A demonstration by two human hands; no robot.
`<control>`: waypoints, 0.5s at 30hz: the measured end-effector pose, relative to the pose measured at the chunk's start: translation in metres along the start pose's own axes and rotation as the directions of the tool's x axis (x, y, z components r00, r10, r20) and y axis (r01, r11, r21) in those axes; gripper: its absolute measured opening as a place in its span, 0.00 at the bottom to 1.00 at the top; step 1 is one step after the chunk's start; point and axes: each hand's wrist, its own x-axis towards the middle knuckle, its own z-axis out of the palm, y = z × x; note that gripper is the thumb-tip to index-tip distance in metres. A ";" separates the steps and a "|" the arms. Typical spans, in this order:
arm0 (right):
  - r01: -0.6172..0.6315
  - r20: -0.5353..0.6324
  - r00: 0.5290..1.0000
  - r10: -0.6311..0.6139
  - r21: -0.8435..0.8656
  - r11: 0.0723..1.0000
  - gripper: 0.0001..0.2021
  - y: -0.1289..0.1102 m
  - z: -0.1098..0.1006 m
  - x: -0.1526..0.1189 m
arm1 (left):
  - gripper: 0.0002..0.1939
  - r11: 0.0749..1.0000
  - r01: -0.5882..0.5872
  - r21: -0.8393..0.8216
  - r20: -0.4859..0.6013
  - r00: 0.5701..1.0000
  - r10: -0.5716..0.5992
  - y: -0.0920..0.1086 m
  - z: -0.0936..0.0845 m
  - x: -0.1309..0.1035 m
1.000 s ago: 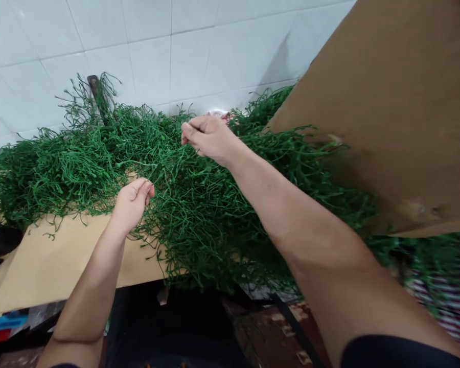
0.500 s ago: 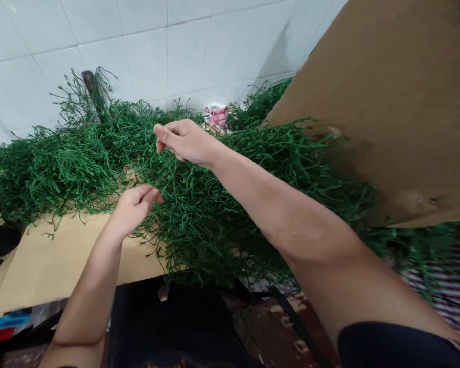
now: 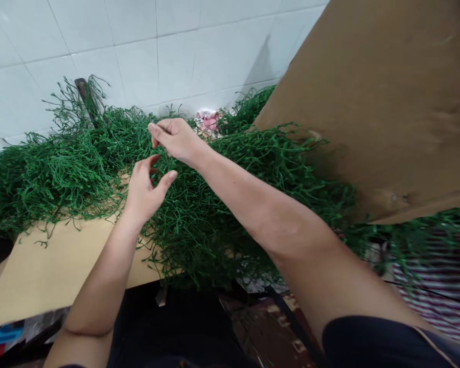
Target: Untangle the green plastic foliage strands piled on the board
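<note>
Thin green artificial plant stems [image 3: 199, 225] with small forked tips lie heaped under and around both hands. My left hand [image 3: 145, 189] is over the near side of the heap, thumb and fingers apart, with nothing visible between them. Just above and to its right, my right hand [image 3: 176, 138] is closed in a pinch, thumb against the fingers. Whatever sits in that pinch is too small or too hidden to make out. Another mass of green stems [image 3: 61, 168] spreads to the left of both hands.
A cardboard sheet [image 3: 69, 255] lies beneath the stems. A large brown cardboard panel [image 3: 387, 102] leans at the right. White wall tiles [image 3: 130, 61] rise behind, where a dark upright bar [image 3: 85, 97] stands among stems. A pink and white packet [image 3: 209, 121] sits near the wall.
My left hand has moved up and right toward my right hand, and its fingers have spread from a closed pinch. My right hand stays pinched in nearly the same place.
</note>
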 end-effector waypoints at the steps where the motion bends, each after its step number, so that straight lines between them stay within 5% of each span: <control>1: 0.016 0.015 1.000 -0.015 -0.031 0.999 0.23 -0.002 0.001 0.000 | 0.24 1.000 0.001 -0.023 0.034 0.999 0.000 0.000 0.005 0.003; 4: 0.053 0.051 0.997 -0.049 -0.082 0.995 0.21 -0.004 0.001 0.000 | 0.14 0.999 0.042 -0.012 0.094 0.995 -0.040 -0.001 0.013 0.007; 11: 0.028 0.013 1.000 -0.027 -0.133 0.991 0.21 0.007 -0.004 0.002 | 0.16 0.990 -0.060 0.130 0.169 0.985 0.038 0.011 -0.006 -0.007; 15: -0.002 -0.042 0.999 -0.009 -0.250 0.968 0.21 0.015 0.009 0.013 | 0.18 0.985 -0.024 0.170 0.178 0.984 -0.007 0.015 -0.014 -0.014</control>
